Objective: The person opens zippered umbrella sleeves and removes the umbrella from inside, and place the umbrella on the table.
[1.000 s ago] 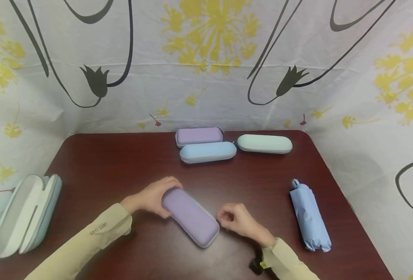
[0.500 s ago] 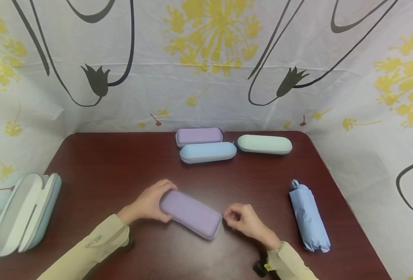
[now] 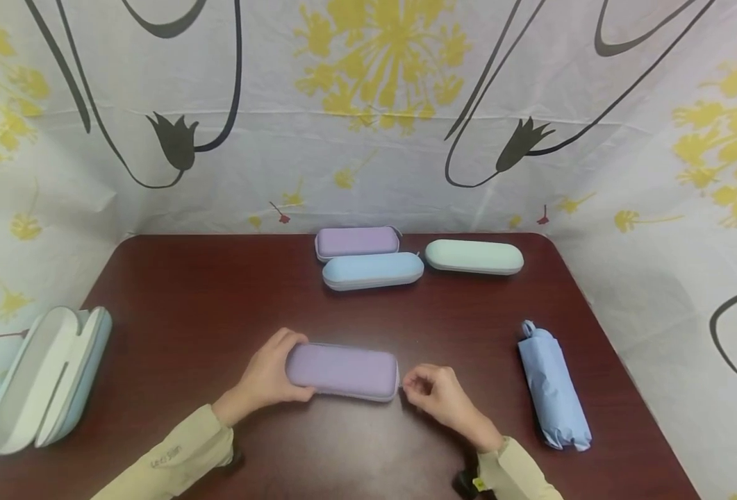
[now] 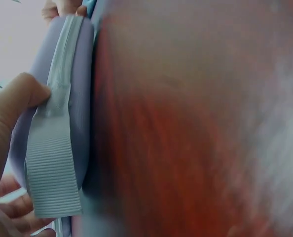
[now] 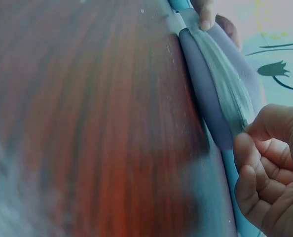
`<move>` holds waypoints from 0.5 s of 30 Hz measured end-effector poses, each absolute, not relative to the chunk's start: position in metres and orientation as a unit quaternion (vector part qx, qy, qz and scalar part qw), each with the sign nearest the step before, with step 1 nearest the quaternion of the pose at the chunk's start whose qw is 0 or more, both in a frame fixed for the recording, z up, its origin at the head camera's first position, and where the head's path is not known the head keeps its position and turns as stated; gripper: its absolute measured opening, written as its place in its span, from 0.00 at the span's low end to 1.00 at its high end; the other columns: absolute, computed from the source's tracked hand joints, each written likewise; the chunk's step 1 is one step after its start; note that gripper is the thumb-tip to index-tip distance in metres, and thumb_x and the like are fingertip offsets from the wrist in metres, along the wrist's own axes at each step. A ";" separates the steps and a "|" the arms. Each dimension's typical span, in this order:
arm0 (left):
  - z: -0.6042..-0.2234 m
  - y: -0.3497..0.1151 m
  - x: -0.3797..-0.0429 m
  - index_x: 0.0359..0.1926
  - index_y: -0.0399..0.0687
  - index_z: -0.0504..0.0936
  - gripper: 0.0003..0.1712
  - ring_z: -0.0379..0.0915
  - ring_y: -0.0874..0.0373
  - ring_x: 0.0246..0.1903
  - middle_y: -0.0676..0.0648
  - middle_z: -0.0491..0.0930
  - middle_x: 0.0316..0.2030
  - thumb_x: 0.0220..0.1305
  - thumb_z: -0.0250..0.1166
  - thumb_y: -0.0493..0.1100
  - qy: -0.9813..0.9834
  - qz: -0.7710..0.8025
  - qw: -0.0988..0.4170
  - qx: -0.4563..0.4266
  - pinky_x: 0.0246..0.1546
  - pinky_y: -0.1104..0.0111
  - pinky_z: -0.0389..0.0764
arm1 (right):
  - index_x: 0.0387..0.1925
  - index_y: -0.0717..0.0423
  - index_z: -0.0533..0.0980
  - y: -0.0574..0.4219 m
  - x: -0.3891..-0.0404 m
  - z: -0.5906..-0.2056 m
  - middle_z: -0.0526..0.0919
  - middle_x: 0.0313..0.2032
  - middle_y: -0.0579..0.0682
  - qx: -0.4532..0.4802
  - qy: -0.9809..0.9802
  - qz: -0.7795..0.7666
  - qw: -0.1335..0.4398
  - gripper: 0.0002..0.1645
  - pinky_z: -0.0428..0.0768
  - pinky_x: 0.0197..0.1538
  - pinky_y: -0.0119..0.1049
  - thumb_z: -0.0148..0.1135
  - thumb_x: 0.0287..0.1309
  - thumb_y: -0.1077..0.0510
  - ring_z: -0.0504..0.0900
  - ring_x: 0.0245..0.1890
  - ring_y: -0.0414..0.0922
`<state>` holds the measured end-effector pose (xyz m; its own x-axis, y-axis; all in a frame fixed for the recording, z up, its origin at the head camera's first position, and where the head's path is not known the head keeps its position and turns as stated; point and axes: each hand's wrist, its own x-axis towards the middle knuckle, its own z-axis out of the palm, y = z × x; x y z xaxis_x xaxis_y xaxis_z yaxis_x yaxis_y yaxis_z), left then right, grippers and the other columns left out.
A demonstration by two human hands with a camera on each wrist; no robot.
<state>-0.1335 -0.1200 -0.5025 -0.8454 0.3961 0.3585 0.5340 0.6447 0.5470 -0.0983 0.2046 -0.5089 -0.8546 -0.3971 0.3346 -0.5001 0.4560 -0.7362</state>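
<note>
A purple zippered case (image 3: 346, 371) lies crosswise on the dark red table between both hands. My left hand (image 3: 262, 378) grips its left end, thumb on the near side and fingers on the far side. In the left wrist view that thumb presses beside a grey fabric loop (image 4: 53, 168) at the end of the zipper. At the other end, my right hand (image 3: 440, 397) pinches the small zipper pull between thumb and forefinger, the other fingers curled in. The pull itself is mostly hidden by the fingertips. In the right wrist view the grey zipper (image 5: 225, 74) runs along the case side.
Toward the back stand a second purple case (image 3: 357, 242), a light blue case (image 3: 373, 271) and a mint green case (image 3: 474, 257). A folded blue umbrella (image 3: 554, 389) lies on the right. An open pale case (image 3: 37, 389) is at the left edge.
The purple case has turned from a diagonal to nearly level across the table, its right end swinging away from me. My right hand has moved slightly right along with that end.
</note>
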 end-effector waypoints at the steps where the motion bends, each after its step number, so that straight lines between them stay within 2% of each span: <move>1: -0.503 -0.119 -0.132 0.44 0.45 0.75 0.42 0.70 0.60 0.37 0.53 0.72 0.39 0.21 0.79 0.54 -0.900 -0.339 0.109 -0.251 0.35 0.65 0.76 | 0.24 0.55 0.78 0.204 -0.098 -0.508 0.76 0.20 0.41 0.257 -0.854 0.449 0.060 0.11 0.74 0.21 0.27 0.64 0.40 0.73 0.72 0.20 0.30; 8: -0.504 -0.112 -0.122 0.43 0.42 0.75 0.43 0.71 0.57 0.37 0.49 0.72 0.39 0.20 0.80 0.53 -0.899 -0.359 0.131 -0.213 0.37 0.62 0.77 | 0.21 0.56 0.78 0.196 -0.093 -0.505 0.77 0.18 0.42 0.201 -0.870 0.441 0.090 0.11 0.72 0.19 0.23 0.64 0.38 0.74 0.72 0.16 0.30; 15: -0.506 -0.108 -0.118 0.42 0.43 0.75 0.42 0.72 0.55 0.35 0.49 0.72 0.37 0.19 0.80 0.52 -0.898 -0.369 0.146 -0.191 0.33 0.62 0.76 | 0.19 0.56 0.77 0.179 -0.080 -0.505 0.77 0.16 0.43 0.151 -0.863 0.468 0.115 0.14 0.70 0.17 0.21 0.63 0.34 0.77 0.71 0.14 0.29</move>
<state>-0.1177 -0.1082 -0.5058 -0.8845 0.2354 0.4028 0.4505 0.6553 0.6063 -0.0804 0.1791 -0.5052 -0.9277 -0.1530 0.3406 -0.3690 0.5154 -0.7734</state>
